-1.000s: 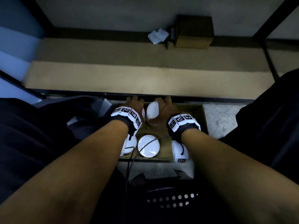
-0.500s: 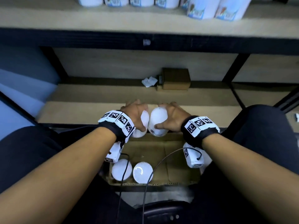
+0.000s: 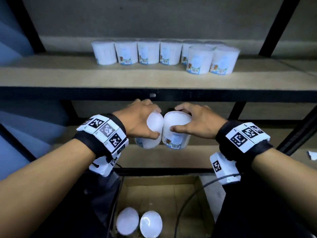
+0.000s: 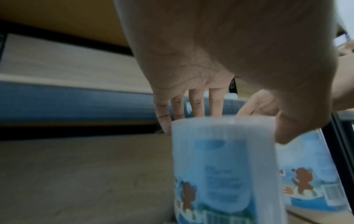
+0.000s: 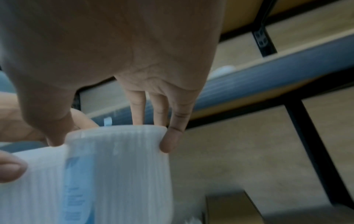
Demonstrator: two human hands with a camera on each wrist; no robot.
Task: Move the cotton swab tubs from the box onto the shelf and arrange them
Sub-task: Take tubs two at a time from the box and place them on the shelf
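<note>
Holding two tubs point(image 3: 176, 129), box point(image 3: 204, 191) keeping two

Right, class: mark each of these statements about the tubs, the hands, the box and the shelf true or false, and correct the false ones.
1. Each hand holds one cotton swab tub. True: the left hand grips the left tub and the right hand grips the right tub.
2. The cardboard box is empty. False: two tubs in the box are still there, side by side.
3. The two held tubs are far apart. False: they are close together, apparently touching.
4. Tubs on the upper shelf stand upright in a row. True, with two set in front at the right end.
5. The held tubs rest on the upper shelf board. False: they are in the air below its front edge.
</note>
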